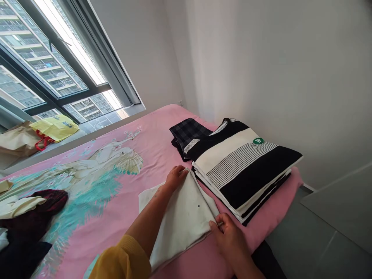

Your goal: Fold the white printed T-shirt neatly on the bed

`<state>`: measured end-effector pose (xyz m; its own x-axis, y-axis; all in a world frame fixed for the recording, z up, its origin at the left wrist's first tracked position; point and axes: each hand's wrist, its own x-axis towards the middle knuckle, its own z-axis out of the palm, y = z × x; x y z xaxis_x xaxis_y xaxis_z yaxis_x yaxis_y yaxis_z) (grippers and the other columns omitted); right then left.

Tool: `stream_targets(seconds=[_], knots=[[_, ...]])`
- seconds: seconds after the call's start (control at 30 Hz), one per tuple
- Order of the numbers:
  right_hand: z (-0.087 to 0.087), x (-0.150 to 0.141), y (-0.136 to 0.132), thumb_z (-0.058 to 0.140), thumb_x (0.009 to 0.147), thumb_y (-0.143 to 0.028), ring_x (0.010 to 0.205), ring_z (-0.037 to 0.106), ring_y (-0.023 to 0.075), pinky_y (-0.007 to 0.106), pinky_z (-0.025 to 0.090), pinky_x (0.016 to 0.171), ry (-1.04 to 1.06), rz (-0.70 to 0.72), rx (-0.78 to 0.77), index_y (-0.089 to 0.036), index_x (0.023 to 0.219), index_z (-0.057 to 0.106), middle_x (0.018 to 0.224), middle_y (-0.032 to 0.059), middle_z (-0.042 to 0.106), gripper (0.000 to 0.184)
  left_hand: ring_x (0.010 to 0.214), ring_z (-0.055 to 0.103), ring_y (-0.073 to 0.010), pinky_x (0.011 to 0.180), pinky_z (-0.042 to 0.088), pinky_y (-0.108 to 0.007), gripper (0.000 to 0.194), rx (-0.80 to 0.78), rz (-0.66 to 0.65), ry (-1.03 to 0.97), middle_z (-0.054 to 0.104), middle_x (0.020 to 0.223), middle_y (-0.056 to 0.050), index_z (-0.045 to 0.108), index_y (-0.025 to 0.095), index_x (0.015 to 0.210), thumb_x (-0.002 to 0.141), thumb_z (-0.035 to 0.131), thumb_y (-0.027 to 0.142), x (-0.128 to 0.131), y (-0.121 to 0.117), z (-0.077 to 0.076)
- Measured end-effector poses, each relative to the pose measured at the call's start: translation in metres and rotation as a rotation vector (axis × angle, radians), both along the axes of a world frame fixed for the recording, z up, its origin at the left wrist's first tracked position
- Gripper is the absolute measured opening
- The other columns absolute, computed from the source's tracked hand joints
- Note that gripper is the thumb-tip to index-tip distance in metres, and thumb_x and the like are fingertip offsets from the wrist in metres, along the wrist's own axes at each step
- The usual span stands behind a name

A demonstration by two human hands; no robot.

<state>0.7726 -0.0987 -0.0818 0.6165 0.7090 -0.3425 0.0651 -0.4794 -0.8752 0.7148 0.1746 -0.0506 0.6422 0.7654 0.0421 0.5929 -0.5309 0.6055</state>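
Note:
A white folded cloth (180, 217) lies on the pink bedsheet (122, 155) in front of me. My left hand (175, 177) pinches its far corner, fingers closed on the fabric. My right hand (228, 237) grips the near right corner the same way. A yellow sleeve covers my left upper arm. Just right of the cloth sits a stack of folded black-and-white striped garments (244, 166), with a dark checked folded piece (187, 133) behind it.
A pile of unfolded clothes (26, 217), dark red, cream and black, lies at the left of the bed. Yellow and brown bags (37, 133) rest on the sill under a large window. White walls stand close behind and right; grey floor lies right of the bed.

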Motion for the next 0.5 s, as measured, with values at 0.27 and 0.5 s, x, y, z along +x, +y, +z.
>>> stream_targets(seconds=[0.27,0.5], knots=[[0.052,-0.006,-0.007,0.042,0.088,-0.045,0.069,0.058,0.0164,0.027,0.045,0.063,-0.090,0.105,0.283,-0.023,0.090,0.055,0.076,0.0014,0.062,0.026,0.113,0.055,-0.0209,0.101,0.041,-0.037,0.032,0.160,-0.035,0.012,0.061,0.120,-0.007,0.065,0.021,0.104,0.087,0.039,0.020,-0.099,-0.048,0.031],[0.066,-0.018,0.095,0.030,0.092,-0.027,0.129,0.039,0.0202,0.038,0.030,0.108,-0.614,0.479,0.389,-0.015,0.124,0.050,0.133,0.0118,0.050,0.040,0.138,0.030,-0.0240,0.113,0.027,-0.047,0.042,0.193,-0.083,0.256,0.044,0.144,-0.005,0.055,0.025,0.128,0.088,0.042,0.027,-0.155,-0.113,0.019]])
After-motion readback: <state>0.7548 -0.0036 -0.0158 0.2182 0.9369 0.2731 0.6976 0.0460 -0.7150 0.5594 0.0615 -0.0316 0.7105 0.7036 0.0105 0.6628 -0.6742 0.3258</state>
